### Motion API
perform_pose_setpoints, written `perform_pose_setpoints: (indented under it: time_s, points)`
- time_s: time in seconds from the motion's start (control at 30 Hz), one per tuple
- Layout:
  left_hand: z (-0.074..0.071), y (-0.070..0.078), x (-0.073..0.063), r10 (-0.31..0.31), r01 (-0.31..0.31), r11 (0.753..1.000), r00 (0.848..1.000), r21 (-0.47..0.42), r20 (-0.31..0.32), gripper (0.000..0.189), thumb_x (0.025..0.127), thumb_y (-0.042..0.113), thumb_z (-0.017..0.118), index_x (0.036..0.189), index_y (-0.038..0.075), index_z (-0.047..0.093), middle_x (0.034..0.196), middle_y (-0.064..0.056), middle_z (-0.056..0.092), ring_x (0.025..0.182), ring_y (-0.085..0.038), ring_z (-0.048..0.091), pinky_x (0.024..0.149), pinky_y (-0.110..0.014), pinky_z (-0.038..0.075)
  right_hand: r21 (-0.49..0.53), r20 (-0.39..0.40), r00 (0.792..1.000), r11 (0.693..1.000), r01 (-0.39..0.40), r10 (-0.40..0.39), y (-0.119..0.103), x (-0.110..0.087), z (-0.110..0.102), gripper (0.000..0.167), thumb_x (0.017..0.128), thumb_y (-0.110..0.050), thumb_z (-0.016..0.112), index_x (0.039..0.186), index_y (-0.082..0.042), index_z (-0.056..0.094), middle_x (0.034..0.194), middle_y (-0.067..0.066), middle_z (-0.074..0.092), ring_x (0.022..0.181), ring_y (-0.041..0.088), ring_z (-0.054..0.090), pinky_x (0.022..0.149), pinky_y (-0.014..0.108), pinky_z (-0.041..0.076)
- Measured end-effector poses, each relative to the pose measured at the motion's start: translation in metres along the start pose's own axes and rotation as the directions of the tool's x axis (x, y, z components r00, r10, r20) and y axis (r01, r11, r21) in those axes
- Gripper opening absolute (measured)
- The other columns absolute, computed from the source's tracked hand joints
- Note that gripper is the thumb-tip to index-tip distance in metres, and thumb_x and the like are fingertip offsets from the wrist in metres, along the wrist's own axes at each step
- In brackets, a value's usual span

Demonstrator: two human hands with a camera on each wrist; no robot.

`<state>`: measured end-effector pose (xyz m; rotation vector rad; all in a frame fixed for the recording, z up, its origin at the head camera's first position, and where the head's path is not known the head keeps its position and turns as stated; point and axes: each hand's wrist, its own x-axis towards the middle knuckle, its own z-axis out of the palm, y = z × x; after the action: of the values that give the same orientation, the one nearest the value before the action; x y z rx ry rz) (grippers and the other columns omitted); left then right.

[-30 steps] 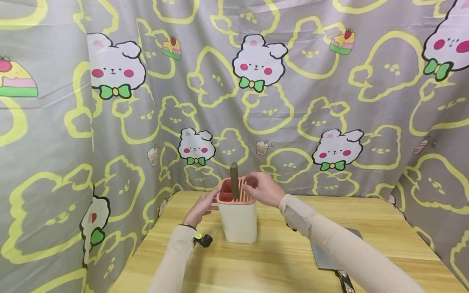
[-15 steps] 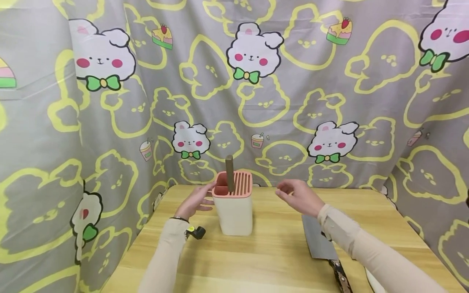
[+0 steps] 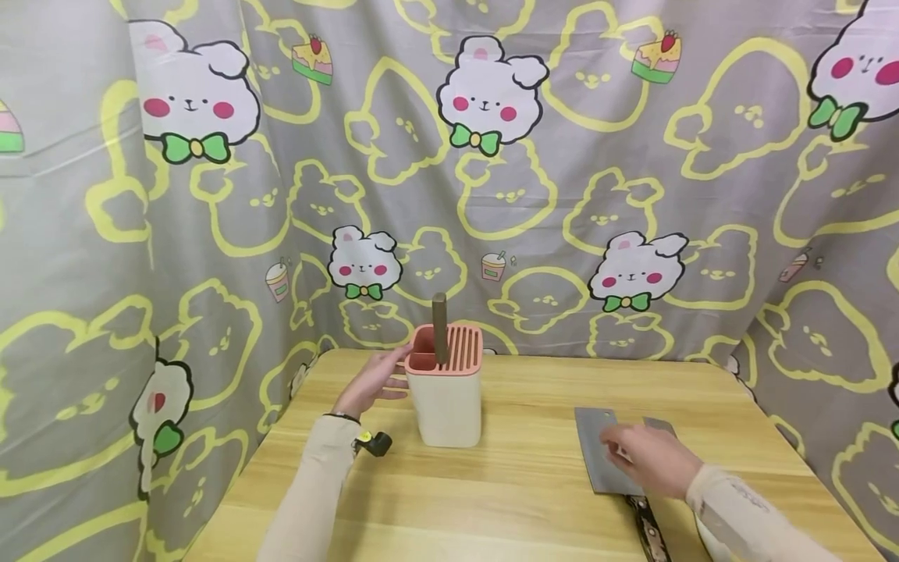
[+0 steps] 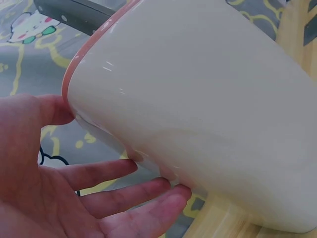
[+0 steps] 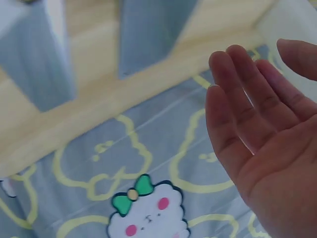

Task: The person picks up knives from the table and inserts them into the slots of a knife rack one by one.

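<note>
R hand [image 3: 656, 460] over cleaver [image 3: 592, 453], L hand [image 3: 374, 382] at knife holder [image 3: 451, 414]

I see L hand spread wide against holder, upright on tbl [image 3: 506, 499] w/ brown handle [image 3: 440, 328] up; R hand loose, unclenched; 2nd blade [image 3: 659, 425] beside cleaver

The head view looks forward and down from above and behind the left hand [image 3: 371, 382] and right hand [image 3: 652, 459], taking in the surface [image 3: 520, 492] below them and the curtain [image 3: 421, 195] beyond. The left wrist view, close and tilted, faces the holder [image 4: 193, 99] beside the left hand, sharing both with the head view. The right wrist view, upside down, looks past the right hand, sharing two blades [image 5: 148, 34] and the curtain with the head view
</note>
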<state>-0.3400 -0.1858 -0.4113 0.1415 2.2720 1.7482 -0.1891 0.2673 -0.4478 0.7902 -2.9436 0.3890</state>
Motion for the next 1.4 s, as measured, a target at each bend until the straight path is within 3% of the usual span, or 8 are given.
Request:
perform_pose_setpoints:
  time_s: [0.37,0.5,0.63,0.77,0.9,1.03,1.23,1.4]
  points:
    - [0.006,0.0,-0.001,0.007,-0.007,0.999,1.0,-0.032,0.011,0.067,0.103,0.059,0.053,0.145,0.008,0.056,0.123,-0.021,0.07,0.099,-0.03,0.075,0.093,-0.05,0.062,0.053,0.08,0.994,0.996,0.067,-0.071,0.025,-0.049,0.027,0.025,0.087,-0.004,0.079,0.104,-0.019,0.069,0.096,-0.006,0.073,0.081,0.002,0.068,0.062,0.026,0.056]
    - [0.005,0.0,-0.001,-0.001,0.002,0.999,1.0,-0.041,0.012,0.065,0.103,0.058,0.051,0.144,0.009,0.058,0.122,-0.02,0.071,0.099,-0.03,0.075,0.087,-0.046,0.065,0.089,0.089,0.992,0.993,0.081,-0.089,0.029,-0.061,0.037,0.028,0.089,-0.001,0.075,0.107,-0.021,0.069,0.099,-0.01,0.071,0.079,-0.004,0.062,0.058,0.023,0.052]
    - [0.005,-0.002,0.001,-0.005,0.006,0.999,1.0,-0.035,0.015,0.064,0.104,0.058,0.05,0.144,0.009,0.058,0.123,-0.019,0.07,0.098,-0.027,0.075,0.083,-0.043,0.065,0.091,0.13,0.988,0.993,0.077,-0.088,0.033,-0.067,0.044,0.036,0.087,0.004,0.074,0.114,-0.019,0.071,0.106,-0.006,0.07,0.084,0.001,0.065,0.059,0.024,0.052]
    - [0.004,-0.003,0.001,-0.002,0.002,0.999,1.0,-0.035,0.009,0.064,0.104,0.059,0.05,0.145,0.01,0.058,0.128,-0.02,0.067,0.102,-0.028,0.073,0.085,-0.044,0.065,0.021,0.122,0.976,0.983,0.182,-0.183,0.035,-0.07,0.049,0.033,0.088,-0.013,0.081,0.12,-0.015,0.071,0.114,0.003,0.067,0.091,0.01,0.066,0.062,0.025,0.054]
    - [0.004,-0.004,0.0,0.013,-0.014,0.999,1.0,-0.046,-0.001,0.064,0.104,0.059,0.051,0.147,0.013,0.056,0.132,-0.019,0.066,0.108,-0.027,0.072,0.088,-0.045,0.064,-0.108,0.015,0.948,0.942,0.318,-0.318,0.032,-0.071,0.057,0.034,0.092,-0.048,0.075,0.114,-0.022,0.072,0.113,-0.002,0.061,0.087,0.005,0.056,0.056,0.021,0.044]
    - [0.005,-0.004,0.0,0.028,-0.028,0.998,1.0,-0.052,-0.006,0.064,0.104,0.059,0.051,0.146,0.012,0.058,0.132,-0.019,0.067,0.106,-0.024,0.072,0.089,-0.047,0.064,-0.246,-0.044,0.927,0.903,0.351,-0.373,0.027,-0.073,0.06,0.041,0.089,-0.068,0.066,0.106,-0.031,0.072,0.114,-0.004,0.06,0.089,0.009,0.054,0.057,0.023,0.041]
    - [0.007,-0.005,0.0,0.028,-0.03,0.997,0.999,-0.065,-0.027,0.064,0.103,0.059,0.052,0.142,0.01,0.061,0.125,-0.016,0.07,0.1,-0.021,0.072,0.091,-0.048,0.063,-0.432,-0.095,0.882,0.818,0.381,-0.461,0.025,-0.075,0.065,0.049,0.087,-0.074,0.064,0.101,-0.028,0.074,0.114,0.001,0.067,0.097,0.019,0.06,0.063,0.03,0.047]
    - [0.007,-0.007,0.0,0.036,-0.038,0.997,0.999,-0.071,-0.031,0.064,0.102,0.059,0.054,0.14,0.009,0.063,0.123,-0.015,0.071,0.1,-0.021,0.073,0.088,-0.047,0.064,-0.489,-0.09,0.856,0.771,0.408,-0.509,0.028,-0.076,0.07,0.05,0.088,-0.072,0.064,0.097,-0.025,0.076,0.111,0.004,0.07,0.097,0.023,0.064,0.063,0.028,0.045]
